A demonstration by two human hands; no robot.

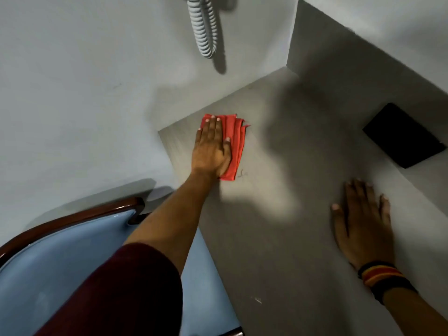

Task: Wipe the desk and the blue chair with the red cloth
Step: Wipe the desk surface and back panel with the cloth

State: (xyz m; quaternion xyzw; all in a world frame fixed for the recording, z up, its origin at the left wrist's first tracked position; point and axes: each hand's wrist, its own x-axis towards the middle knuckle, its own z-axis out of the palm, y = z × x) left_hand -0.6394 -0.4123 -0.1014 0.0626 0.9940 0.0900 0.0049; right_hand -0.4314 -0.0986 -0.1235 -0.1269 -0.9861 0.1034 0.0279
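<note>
Flat and spread, the left hand presses the folded red cloth onto the desk near its far left corner, hiding the cloth's left half; its long axis runs away from the person. Open-palmed, the right hand rests on bare desk, well apart. Beyond it lies a black pad; the blue chair is cut off lower left.

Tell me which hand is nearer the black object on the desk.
Right. The right hand lies flat on the desk just below the black object; the left hand presses the red cloth farther left.
</note>
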